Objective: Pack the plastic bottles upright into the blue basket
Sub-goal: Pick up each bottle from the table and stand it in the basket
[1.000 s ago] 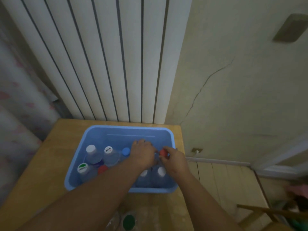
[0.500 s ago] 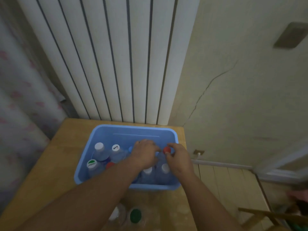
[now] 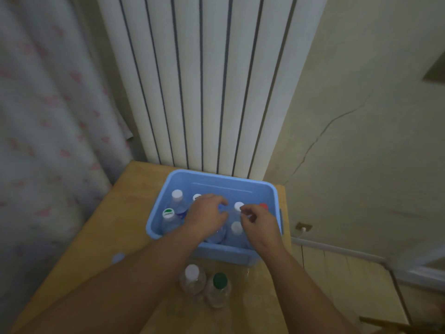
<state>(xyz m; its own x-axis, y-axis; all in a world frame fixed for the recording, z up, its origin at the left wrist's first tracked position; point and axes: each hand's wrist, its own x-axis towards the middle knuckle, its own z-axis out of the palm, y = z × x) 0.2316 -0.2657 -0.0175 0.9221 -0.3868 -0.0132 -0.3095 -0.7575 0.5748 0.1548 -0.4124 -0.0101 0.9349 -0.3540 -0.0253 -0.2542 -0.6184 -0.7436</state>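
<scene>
Head view. Radiator point(image 3: 204, 80), white with dark ribs, fills the back. Curtain point(image 3: 48, 116) with pink marks hangs to its left; cracked wall point(image 3: 361, 128) is to its right. Table point(image 3: 103, 232), wooden, stands against the radiator. Basket point(image 3: 218, 183), blue, sits on the table's far right part, far wall near the radiator.

Your bare forearms reach in from the near edge.
- Left hand point(image 3: 207, 218): over the basket's middle, fingers curled, thumb and forefinger apart in a C. The palm hides what lies under it, so I cannot tell whether it grips anything.
- Right hand point(image 3: 261, 225): over the basket's right half, fingers curled, forefinger tip touching the edge of a white cap. I cannot tell whether finger and thumb are clamped on that bottle.

Clear bottles in the basket, caps up:
- back-left bottle point(image 3: 177, 194), white cap, at the left end.
- marked-cap bottle point(image 3: 197, 197), just beside it, partly behind your left hand.
- green-ring bottle point(image 3: 168, 213), by the left wall, nearer you.
- touched bottle point(image 3: 239, 205), white cap, between your hands.
- near bottle point(image 3: 236, 227), white cap, just in front of it.
- red-cap bottle point(image 3: 263, 206), by the right wall, behind your right hand.

Outside the basket, upright on the table before its near wall, between your forearms: white-cap bottle point(image 3: 192, 278) and green-cap bottle point(image 3: 219, 285), just beside each other.

Socket point(image 3: 303, 227) sits low on the wall, right of the basket. Blue disc point(image 3: 118, 257) lies on the table left of your left forearm, too blurred to identify.
</scene>
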